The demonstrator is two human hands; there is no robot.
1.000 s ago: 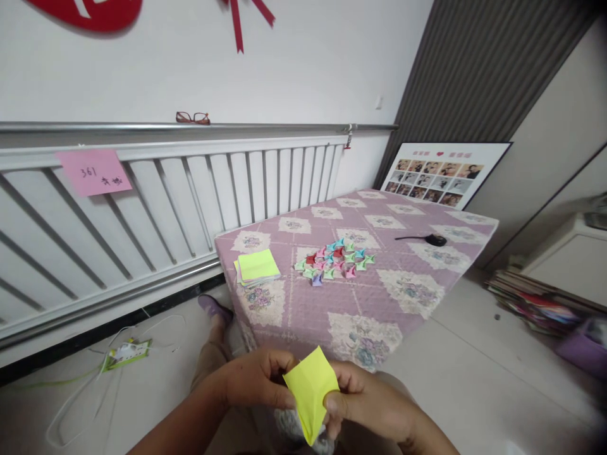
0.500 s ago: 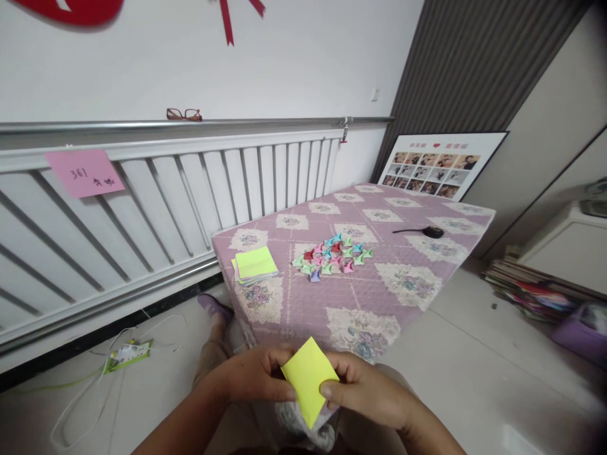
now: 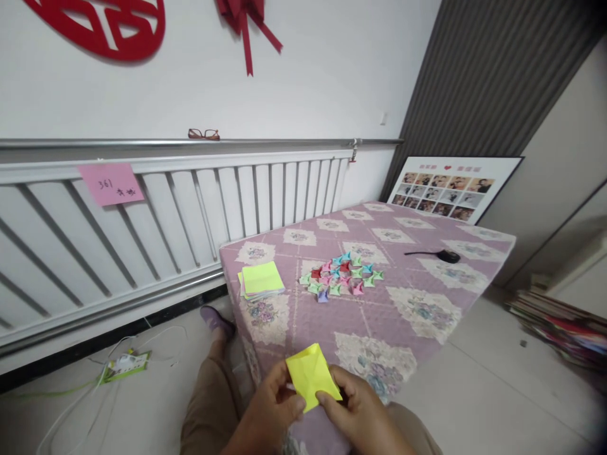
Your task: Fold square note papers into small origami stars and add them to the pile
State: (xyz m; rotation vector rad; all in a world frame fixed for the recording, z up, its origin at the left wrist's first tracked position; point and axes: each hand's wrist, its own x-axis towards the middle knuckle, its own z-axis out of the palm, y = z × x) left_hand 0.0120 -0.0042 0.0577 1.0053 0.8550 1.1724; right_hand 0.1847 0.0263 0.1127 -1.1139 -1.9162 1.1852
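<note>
Between my hands is a folded yellow paper [image 3: 312, 374], held over the near edge of the cloth-covered table [image 3: 303, 325]. My left hand [image 3: 275, 401] pinches its left side, thumb on top. On the right, my right hand [image 3: 353, 404] grips the lower right edge with the thumb pressed near the bottom corner. Creases show across the paper's face. Beyond it on the table stand several small folded paper pieces [image 3: 335, 272] in green, pink, red, blue and purple. To their left lies a stack of square paper sheets [image 3: 262, 279], yellow-green on top.
A black long-handled object [image 3: 447, 256] lies on the table's right part. A white radiator [image 3: 190, 202] runs along the wall, with glasses [image 3: 203, 134] on the pipe above. A power strip [image 3: 126, 366] with cables is on the floor at left. A photo board [image 3: 439, 186] leans at the back.
The yellow paper has gone from a smooth kite-like diamond to a wider, creased shape. Both hands have shifted slightly and still hold it. The camera view has tilted up a little.
</note>
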